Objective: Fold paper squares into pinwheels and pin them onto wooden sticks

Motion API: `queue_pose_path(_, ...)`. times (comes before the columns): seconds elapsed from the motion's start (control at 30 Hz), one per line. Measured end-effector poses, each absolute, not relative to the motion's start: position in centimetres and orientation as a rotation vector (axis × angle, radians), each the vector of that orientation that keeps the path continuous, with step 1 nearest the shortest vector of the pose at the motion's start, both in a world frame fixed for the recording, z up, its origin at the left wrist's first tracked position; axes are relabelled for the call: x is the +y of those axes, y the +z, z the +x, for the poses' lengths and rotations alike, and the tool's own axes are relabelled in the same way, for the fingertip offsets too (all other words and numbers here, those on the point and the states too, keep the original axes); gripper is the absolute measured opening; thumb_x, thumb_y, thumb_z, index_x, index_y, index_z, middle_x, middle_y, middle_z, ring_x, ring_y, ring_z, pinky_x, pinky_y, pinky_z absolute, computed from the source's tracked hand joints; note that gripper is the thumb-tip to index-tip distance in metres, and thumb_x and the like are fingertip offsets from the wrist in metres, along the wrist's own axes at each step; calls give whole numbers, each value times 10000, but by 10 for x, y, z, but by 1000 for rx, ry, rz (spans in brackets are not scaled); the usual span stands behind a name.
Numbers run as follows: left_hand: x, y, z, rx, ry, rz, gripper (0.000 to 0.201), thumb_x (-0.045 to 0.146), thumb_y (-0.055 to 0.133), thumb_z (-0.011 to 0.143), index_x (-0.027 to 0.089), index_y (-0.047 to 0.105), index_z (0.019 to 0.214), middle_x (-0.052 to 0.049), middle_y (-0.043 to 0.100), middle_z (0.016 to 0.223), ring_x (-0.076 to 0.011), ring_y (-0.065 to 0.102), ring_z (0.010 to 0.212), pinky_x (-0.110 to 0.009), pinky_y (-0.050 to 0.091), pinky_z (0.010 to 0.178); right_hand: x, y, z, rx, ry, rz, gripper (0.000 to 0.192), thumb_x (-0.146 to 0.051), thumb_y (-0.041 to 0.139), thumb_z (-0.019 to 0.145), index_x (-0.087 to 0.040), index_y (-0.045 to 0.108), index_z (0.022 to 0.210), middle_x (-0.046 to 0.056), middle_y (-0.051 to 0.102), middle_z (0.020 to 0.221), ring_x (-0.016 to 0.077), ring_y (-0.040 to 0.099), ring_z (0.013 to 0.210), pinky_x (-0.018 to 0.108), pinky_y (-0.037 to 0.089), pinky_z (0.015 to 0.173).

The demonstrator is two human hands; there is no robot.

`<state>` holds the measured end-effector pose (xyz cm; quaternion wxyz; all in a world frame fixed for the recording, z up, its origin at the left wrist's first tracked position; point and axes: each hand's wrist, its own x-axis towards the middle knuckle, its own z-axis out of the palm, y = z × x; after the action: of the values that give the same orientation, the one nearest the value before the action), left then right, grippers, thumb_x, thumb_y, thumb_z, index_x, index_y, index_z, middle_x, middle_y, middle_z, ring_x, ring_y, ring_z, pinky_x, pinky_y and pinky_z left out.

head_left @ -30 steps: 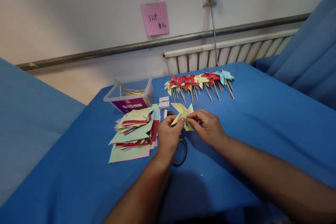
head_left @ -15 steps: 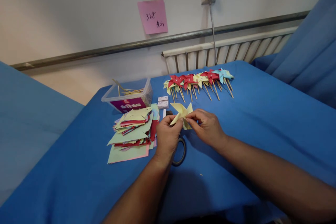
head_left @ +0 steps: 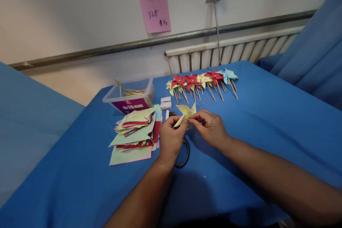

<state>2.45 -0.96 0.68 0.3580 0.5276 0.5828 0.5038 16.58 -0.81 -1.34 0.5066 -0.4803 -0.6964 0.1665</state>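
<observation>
A yellow paper pinwheel (head_left: 188,109) is held up between my two hands over the blue-covered table. My left hand (head_left: 172,135) pinches its left side near the centre, thumb in front. From the right, the fingertips of my right hand (head_left: 210,126) are closed at its middle; whether they also grip a pin there is hidden. No stick shows on this pinwheel. Below my left hand lies a black scissors handle (head_left: 187,153), with the rest of the scissors hidden by the hand. Two small white boxes (head_left: 166,103) stand just beyond.
A stack of coloured paper (head_left: 133,131) lies to the left. Behind it stands a clear plastic box (head_left: 151,94) holding wooden sticks (head_left: 133,92). A row of finished pinwheels (head_left: 192,82) on sticks lies at the back, before a radiator (head_left: 240,46). Blue curtains hang at the right.
The yellow pinwheel has tilted slightly in my hands, its upper left blade now looking narrower. Both hands keep almost the same place and grip.
</observation>
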Motion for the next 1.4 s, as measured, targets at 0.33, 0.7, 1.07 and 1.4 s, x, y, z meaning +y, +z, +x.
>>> queue_pose_path(0.33, -13, 8, 24, 1570, 1368, 1736, 82, 240, 661, 733, 186, 696, 784, -1, 711, 743, -158, 638, 698, -266, 469, 698, -9, -12, 163, -1573, 583, -1195, 91, -260, 629, 839, -195, 690, 819, 9, 682, 728, 139, 609, 633, 257, 452, 582)
queue_pose_path(0.7, -14, 10, 24, 1554, 1340, 1722, 63, 233, 649, 738, 192, 680, 775, 16, 690, 712, -140, 611, 648, -246, 456, 650, -6, -10, 165, -1573, 512, -1127, 65, -261, 635, 827, -221, 679, 801, 58, 673, 974, 210, 639, 909, 367, 505, 794)
queue_pose_path(1.07, -15, 20, 23, 1442, 1225, 1572, 87, 250, 664, 724, 166, 669, 746, 14, 652, 675, -123, 562, 624, -234, 431, 606, 4, -3, 181, -1668, 650, -1049, 357, -275, 686, 784, -231, 599, 1127, 72, 657, 1154, 235, 592, 1109, 408, 436, 975)
queue_pose_path(1.4, -14, 20, 23, 1441, 1156, 1535, 121, 279, 692, 710, 159, 677, 722, 26, 614, 620, -107, 503, 568, -226, 406, 566, 4, 1, 182, -1677, 892, -1123, 127, -323, 669, 785, -202, 633, 774, -19, 621, 729, 143, 562, 710, 260, 411, 648)
